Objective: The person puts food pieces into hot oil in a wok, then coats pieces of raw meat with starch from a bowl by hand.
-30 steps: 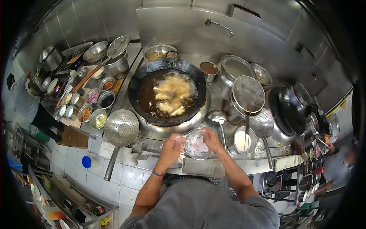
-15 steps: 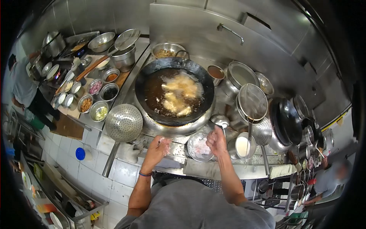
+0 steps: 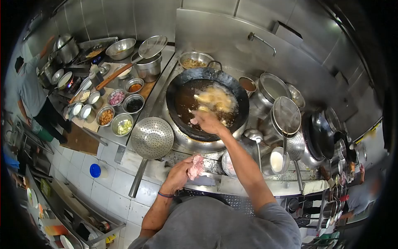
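Note:
My left hand (image 3: 177, 174) is closed around a clump of pale pink raw meat (image 3: 196, 167) in front of my body. My right hand (image 3: 209, 123) reaches over the near part of a black wok (image 3: 173, 120), fingers pinched on what looks like a small piece of raw meat (image 3: 193, 121). Bubbling dark oil fills the wok, and pale golden pieces (image 3: 217, 98) fry in it. A metal bowl (image 3: 227, 166) with raw meat is partly hidden under my right forearm. A ladle (image 3: 253, 135) lies right of the wok.
A perforated strainer (image 3: 152, 138) lies left of the wok. Small bowls of ingredients (image 3: 123, 124) stand farther left. Pots with mesh strainers (image 3: 286, 115) and a container of white liquid (image 3: 277, 161) stand on the right. Two other people are at the far left and right.
My right hand has moved from beside the metal bowl forward over the wok. A clump of raw meat now shows in my left hand. The view has shifted slightly.

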### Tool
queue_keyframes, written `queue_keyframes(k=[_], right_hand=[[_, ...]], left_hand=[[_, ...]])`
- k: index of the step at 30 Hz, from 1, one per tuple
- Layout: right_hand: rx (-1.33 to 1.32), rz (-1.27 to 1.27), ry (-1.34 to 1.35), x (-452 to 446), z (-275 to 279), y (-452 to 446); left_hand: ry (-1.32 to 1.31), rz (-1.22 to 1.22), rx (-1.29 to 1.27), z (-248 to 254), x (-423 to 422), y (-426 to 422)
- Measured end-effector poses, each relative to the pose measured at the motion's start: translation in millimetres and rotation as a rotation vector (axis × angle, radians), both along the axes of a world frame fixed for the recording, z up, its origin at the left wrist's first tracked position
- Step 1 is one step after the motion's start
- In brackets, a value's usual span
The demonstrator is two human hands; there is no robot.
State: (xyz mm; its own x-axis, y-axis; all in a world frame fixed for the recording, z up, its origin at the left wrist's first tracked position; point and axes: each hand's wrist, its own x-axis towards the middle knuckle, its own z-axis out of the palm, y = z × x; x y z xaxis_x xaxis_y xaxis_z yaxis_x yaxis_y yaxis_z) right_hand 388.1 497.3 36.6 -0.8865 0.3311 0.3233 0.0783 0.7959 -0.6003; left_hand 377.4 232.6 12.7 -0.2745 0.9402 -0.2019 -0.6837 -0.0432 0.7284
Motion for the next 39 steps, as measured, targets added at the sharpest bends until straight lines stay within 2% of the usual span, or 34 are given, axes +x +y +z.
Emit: queue_keyframes(k=[1,2,4,6,8,10,12,15,16,19,20,26,30,32,33,35,38,39], right_hand=[[0.004,-0.059,0.039,-1,14,-8],[-0.106,-0.063,0.143,9,30,-18],[-0.158,-0.076,0.170,50,85,-55],[-0.201,0.003,0.044,95,97,-74],[-0.168,0.048,-0.017,117,92,-99],[-0.117,0.073,0.036,118,79,-119],[-0.094,0.060,0.003,121,61,-121],[-0.683,-0.059,-0.042,138,22,-101],[-0.649,-0.100,-0.002,145,14,-96],[-0.963,-0.186,0.179,160,10,-90],[-0.976,-0.205,0.244,161,12,-91],[-1.057,-0.274,0.204,182,11,-78],[-0.946,-0.196,-0.005,195,7,-66],[-0.675,-0.127,-0.015,200,7,-59],[-0.539,-0.095,-0.015,202,8,-55],[-0.464,-0.113,0.043,206,7,-49],[-0.357,-0.155,0.051,212,11,-42],[-0.322,-0.174,0.040,215,11,-39]], left_hand=[[-0.072,-0.003,-0.001,8,-4,-3],[-0.040,-0.005,-0.003,7,-11,-6],[0.007,0.000,-0.009,1,-18,-15],[0.089,-0.020,-0.011,4,-23,-15],[0.182,-0.064,0.010,9,-24,-11],[0.284,-0.138,0.062,15,-21,0],[0.276,-0.139,0.031,10,-16,16],[0.261,-0.215,0.058,7,-17,35],[0.213,-0.240,0.067,4,-17,42],[0.192,-0.283,0.056,9,-2,57],[0.206,-0.287,0.048,12,6,62],[0.396,-0.238,0.028,-5,23,83],[0.413,-0.229,-0.005,-3,34,90],[0.396,-0.242,-0.021,-1,40,93],[0.481,-0.226,-0.017,3,44,94],[0.656,-0.198,-0.012,13,52,95],[1.040,0.108,0.100,1,70,109],[1.090,0.124,0.069,0,72,112]])
